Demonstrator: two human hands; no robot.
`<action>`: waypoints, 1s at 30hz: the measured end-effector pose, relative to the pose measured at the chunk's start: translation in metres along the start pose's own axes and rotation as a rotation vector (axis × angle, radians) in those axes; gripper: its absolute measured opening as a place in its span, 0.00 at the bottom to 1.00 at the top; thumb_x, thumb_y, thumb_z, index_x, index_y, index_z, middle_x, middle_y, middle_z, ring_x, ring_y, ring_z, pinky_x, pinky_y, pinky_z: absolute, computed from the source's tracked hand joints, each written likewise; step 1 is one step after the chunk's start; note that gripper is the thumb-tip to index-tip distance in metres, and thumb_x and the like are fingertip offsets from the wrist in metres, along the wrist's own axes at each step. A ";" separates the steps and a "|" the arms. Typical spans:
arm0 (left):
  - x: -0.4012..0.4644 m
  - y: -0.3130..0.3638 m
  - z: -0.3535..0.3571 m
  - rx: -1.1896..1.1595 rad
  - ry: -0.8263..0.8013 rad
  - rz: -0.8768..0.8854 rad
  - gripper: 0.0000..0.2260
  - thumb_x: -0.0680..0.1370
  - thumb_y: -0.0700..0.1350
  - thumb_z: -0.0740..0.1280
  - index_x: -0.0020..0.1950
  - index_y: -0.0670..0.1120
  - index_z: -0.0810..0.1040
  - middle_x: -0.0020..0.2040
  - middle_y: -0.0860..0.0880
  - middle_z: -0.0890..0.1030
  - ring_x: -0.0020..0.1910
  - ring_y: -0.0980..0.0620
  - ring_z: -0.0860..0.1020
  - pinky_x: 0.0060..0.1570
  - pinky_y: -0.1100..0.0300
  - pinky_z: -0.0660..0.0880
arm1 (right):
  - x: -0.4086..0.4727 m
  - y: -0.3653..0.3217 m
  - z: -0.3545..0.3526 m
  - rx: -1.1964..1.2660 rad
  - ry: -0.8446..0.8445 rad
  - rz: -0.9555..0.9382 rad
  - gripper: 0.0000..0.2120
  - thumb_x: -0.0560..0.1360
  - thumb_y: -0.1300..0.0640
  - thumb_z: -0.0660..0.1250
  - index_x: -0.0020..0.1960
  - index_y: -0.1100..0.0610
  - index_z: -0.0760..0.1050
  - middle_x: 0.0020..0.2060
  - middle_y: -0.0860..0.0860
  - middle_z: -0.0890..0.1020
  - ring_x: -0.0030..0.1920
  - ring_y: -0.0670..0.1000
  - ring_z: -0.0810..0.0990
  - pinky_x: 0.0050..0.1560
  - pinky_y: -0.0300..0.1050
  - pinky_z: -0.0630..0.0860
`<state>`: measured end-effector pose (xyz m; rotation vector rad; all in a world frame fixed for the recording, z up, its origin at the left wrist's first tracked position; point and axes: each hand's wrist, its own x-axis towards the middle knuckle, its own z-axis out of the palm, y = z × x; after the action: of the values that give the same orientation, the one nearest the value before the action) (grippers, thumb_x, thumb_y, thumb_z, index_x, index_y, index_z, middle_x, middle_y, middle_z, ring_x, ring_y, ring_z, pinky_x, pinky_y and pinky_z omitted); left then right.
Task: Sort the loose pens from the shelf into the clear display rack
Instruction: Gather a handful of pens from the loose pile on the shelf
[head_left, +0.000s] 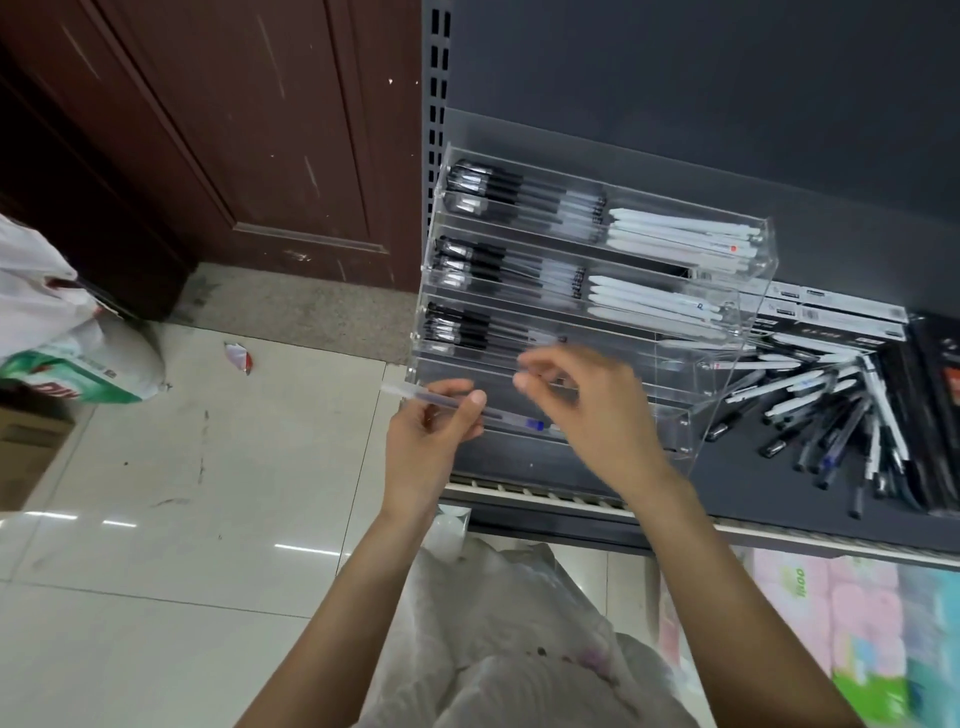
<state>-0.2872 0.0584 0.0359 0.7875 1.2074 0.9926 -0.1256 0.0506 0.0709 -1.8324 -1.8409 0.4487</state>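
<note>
Head view: left hand (434, 431) pinching a clear pen (462, 404) with a blue tip, held level just before the lowest tier of the clear display rack (587, 291). Right hand (592, 405) blurred, fingers curled near the third tier; whether holding anything, cannot tell. Loose pens (831, 415) heaped on the dark shelf (753, 483), right of the rack. Upper tiers stocked with black and white pens.

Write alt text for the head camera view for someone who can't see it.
A person's left hand holds a blue-capped clear pen in front of a tiered clear display rack of black and white pens, while the blurred right hand reaches toward its lower tiers. Loose pens lie heaped on the dark shelf to the right.
</note>
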 end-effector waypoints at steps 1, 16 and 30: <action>-0.001 -0.002 0.003 0.006 -0.008 0.001 0.04 0.75 0.40 0.70 0.49 0.46 0.79 0.36 0.53 0.82 0.38 0.57 0.82 0.40 0.66 0.78 | -0.013 -0.003 -0.002 0.003 -0.041 0.006 0.09 0.75 0.47 0.67 0.52 0.49 0.79 0.47 0.43 0.83 0.47 0.43 0.80 0.46 0.41 0.77; 0.010 -0.038 0.042 1.140 -0.321 0.676 0.11 0.76 0.42 0.67 0.58 0.46 0.79 0.49 0.47 0.80 0.46 0.47 0.78 0.51 0.52 0.75 | -0.064 0.102 -0.045 -0.562 -0.068 0.090 0.09 0.63 0.61 0.78 0.38 0.51 0.81 0.30 0.48 0.82 0.33 0.51 0.80 0.26 0.41 0.75; 0.025 -0.032 0.058 1.246 -0.491 0.507 0.13 0.80 0.45 0.61 0.63 0.45 0.76 0.55 0.45 0.80 0.50 0.48 0.80 0.55 0.54 0.75 | -0.052 0.091 -0.040 -0.780 -0.459 0.135 0.19 0.73 0.70 0.60 0.60 0.55 0.73 0.52 0.51 0.81 0.52 0.53 0.81 0.46 0.46 0.76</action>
<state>-0.2224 0.0698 0.0089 2.2457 1.1223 0.2574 -0.0290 -0.0016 0.0469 -2.5313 -2.4405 0.2106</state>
